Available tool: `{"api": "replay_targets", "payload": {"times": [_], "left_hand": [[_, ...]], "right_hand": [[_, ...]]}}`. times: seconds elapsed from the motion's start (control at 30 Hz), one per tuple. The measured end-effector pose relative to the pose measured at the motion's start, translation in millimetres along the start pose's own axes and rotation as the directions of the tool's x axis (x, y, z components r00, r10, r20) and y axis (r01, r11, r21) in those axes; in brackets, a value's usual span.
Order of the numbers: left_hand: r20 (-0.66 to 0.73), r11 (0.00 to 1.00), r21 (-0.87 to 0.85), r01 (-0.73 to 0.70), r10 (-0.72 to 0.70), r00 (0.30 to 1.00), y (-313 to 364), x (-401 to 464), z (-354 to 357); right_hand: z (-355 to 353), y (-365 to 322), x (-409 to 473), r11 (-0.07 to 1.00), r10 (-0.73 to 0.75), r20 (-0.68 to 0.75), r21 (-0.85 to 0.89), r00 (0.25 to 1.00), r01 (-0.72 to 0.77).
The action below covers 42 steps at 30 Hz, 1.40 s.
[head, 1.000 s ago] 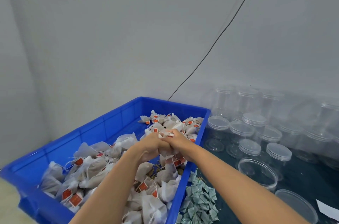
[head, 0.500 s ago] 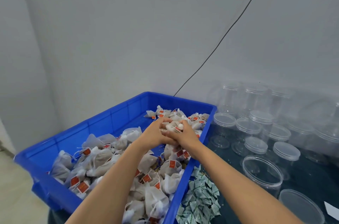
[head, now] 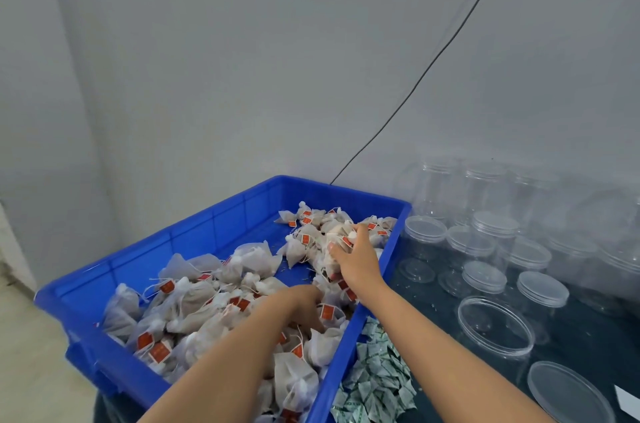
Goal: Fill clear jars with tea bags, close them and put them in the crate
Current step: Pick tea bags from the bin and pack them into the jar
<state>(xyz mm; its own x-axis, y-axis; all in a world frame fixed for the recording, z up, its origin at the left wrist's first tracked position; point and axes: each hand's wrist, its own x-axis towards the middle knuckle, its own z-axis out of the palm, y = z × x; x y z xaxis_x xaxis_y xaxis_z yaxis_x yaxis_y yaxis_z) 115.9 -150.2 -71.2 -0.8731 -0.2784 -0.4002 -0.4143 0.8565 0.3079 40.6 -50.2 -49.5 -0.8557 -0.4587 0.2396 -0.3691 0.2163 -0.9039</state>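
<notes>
1. Blue plastic crate [head: 194, 249]: sits at the left of the dark table [head: 433, 305], open-topped and holding a loose heap of tea bags.
2. Tea bags [head: 194, 305]: white mesh pouches with strings and red tags, spread over the crate floor, thickest at the near left and the far right corner.
3. Right hand [head: 358, 258]: reaching to the far right corner of the crate, fingers curled round a bunch of tea bags; several pouches show between the fingers.
4. Left hand [head: 303, 306]: lower in the crate, palm down among the near tea bags. Its fingers are buried in the heap, so I cannot tell whether it grips anything.
5. Open clear jar [head: 495, 329]: stands lidless on the table just right of the crate, nearest the right forearm; appears to hold nothing.
6. Loose clear lid [head: 568, 391]: lies flat at the near right of the table.
7. Other clear jars [head: 485, 242]: a lidded cluster further back on the right, against the wall; all look unfilled.
8. Small green-printed sachets [head: 374, 384]: piled on the table against the crate's right wall.
9. Step in hand, as judged: gathering a handful of tea bags; no jar is filled yet.
10. Next move calls for: lifting the handful clear of tangled strings and carrying it rightward over the crate wall to the open jar's mouth.
</notes>
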Motion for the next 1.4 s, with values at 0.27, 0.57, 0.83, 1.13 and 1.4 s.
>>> {"api": "replay_targets", "payload": {"times": [0.27, 0.57, 0.83, 1.13, 1.4], "left_hand": [[-0.161, 0.975, -0.222, 0.000, -0.037, 0.986, -14.4, -3.6, -27.1], [-0.204, 0.868, -0.493, 0.051, -0.172, 0.964, -40.2, -15.5, -48.6], [-0.148, 0.702, -0.709, 0.072, -0.248, 0.957, -40.1, -20.4, -53.3], [-0.104, 0.620, -0.784, 0.001, -0.133, 0.986, -20.9, -20.1, -46.3], [-0.104, 0.755, -0.655, -0.006, -0.083, 0.991, -20.9, -20.2, -41.3]], "right_hand": [[-0.8, 5.6, 4.9, 0.999, 0.017, 0.003, 0.034, 1.000, -0.017], [-5.5, -1.6, 1.1, 0.977, 0.044, 0.149, 0.200, 0.988, -0.074], [-15.6, -10.7, -6.8, 0.989, -0.119, 0.567, 0.136, 0.815, 0.049], [-8.6, -9.5, -8.4, 0.986, -0.118, 0.534, -0.035, 0.837, 0.161], [-3.5, -7.5, -13.3, 0.954, -0.185, 0.429, -0.140, 0.884, 0.267]]}}
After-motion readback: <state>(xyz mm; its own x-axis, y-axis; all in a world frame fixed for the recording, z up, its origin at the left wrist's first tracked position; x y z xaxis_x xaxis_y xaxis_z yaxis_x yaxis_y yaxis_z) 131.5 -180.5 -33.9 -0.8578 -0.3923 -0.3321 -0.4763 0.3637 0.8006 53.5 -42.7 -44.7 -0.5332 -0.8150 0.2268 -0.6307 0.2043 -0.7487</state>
